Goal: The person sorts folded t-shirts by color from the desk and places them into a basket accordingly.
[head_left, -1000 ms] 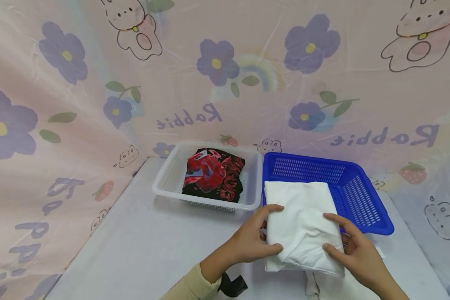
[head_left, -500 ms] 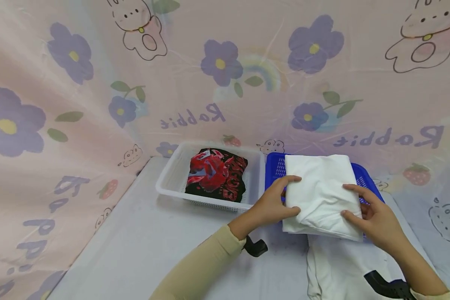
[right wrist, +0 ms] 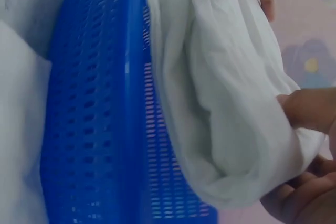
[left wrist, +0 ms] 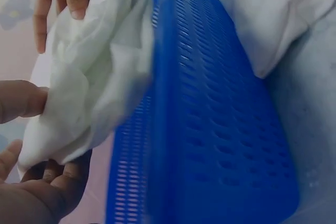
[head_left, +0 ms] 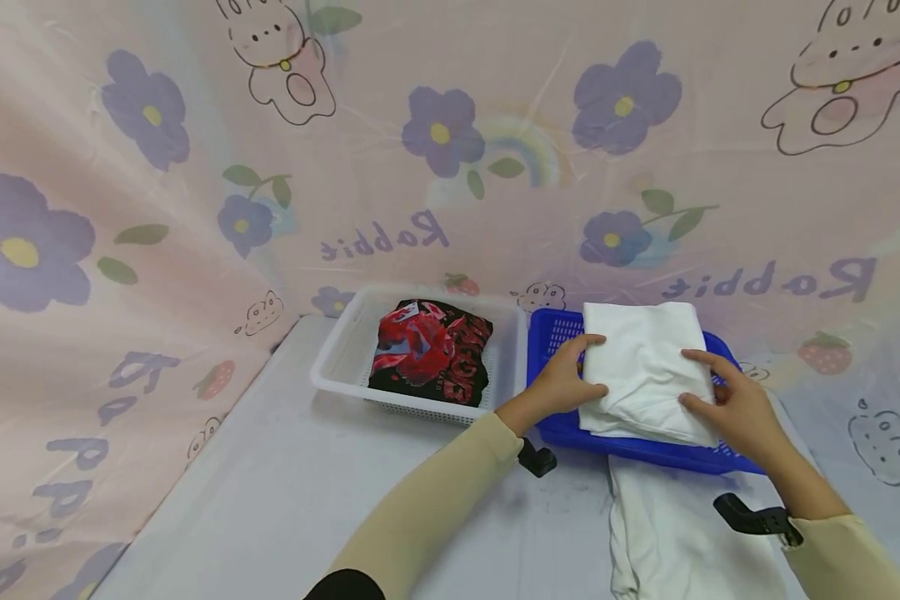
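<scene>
Both hands hold a folded white cloth over the blue plastic basket. My left hand grips its left edge, thumb and index finger on top and the other fingers underneath. On the opposite edge my right hand holds it the same way. In the left wrist view the cloth appears as a thick bundle of soft layers above the basket's rim. The right wrist view shows the loose folds of its near side, with the thumb pressing on top. Much of the basket's inside is hidden beneath the cloth.
To the left stands a white plastic basket with a folded black garment with a red print in it. Another white cloth lies on the table in front of the blue basket. A printed curtain hangs behind.
Both hands have carried the folded white cloth forward and slightly right, from the blue basket's front edge to over the basket. More of the white cloth on the table now shows.
</scene>
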`<state>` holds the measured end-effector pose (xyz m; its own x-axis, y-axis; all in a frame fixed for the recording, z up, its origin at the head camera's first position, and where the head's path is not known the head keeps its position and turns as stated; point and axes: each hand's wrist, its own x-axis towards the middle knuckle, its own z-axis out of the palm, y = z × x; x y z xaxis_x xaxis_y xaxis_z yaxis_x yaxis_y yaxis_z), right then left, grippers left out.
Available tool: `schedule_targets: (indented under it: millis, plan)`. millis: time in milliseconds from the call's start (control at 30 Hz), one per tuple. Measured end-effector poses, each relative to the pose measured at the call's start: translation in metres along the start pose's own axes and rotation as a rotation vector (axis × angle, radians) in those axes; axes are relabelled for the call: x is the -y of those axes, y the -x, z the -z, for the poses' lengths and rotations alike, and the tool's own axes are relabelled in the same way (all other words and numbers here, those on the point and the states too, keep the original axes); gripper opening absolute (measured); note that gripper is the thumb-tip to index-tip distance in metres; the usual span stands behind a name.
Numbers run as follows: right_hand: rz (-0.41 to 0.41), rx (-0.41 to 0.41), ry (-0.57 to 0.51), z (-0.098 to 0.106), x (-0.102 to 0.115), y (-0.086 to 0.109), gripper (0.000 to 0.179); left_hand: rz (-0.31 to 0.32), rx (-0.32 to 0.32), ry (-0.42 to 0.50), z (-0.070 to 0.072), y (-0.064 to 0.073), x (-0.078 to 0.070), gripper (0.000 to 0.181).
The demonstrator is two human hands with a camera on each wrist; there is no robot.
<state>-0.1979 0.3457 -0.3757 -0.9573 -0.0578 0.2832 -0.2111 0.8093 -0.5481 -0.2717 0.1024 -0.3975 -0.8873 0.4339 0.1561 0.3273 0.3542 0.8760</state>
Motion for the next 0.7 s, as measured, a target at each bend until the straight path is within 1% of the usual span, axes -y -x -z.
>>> schedule_targets:
  millis: [100, 200, 333, 433, 533, 633, 700]
  plan:
    - [-0.023, 0.008, 0.0, -0.007, -0.013, -0.005, 0.062, 0.028, -0.011, -0.046, -0.009, -0.011, 0.007, 0.071]
    - [-0.066, 0.032, -0.012, -0.014, -0.028, -0.009, 0.062, 0.064, -0.013, -0.087, -0.016, -0.019, 0.012, 0.07]
    - [-0.121, 0.061, -0.009, -0.025, -0.046, -0.012, 0.063, 0.118, -0.009, -0.131, -0.024, -0.025, 0.015, 0.068]
    - [-0.13, 0.072, -0.028, -0.033, -0.058, -0.012, 0.064, 0.154, -0.006, -0.14, -0.03, -0.027, 0.017, 0.068]
    - [-0.128, 0.084, -0.056, -0.038, -0.066, -0.014, 0.064, 0.204, -0.013, -0.091, -0.034, -0.03, 0.022, 0.066]
    - [-0.138, 0.105, -0.073, -0.041, -0.069, -0.019, 0.064, 0.266, -0.039, 0.013, -0.037, -0.034, 0.028, 0.064]
    - [-0.154, 0.135, -0.083, -0.042, -0.069, -0.023, 0.065, 0.308, -0.061, 0.08, -0.038, -0.037, 0.033, 0.062]
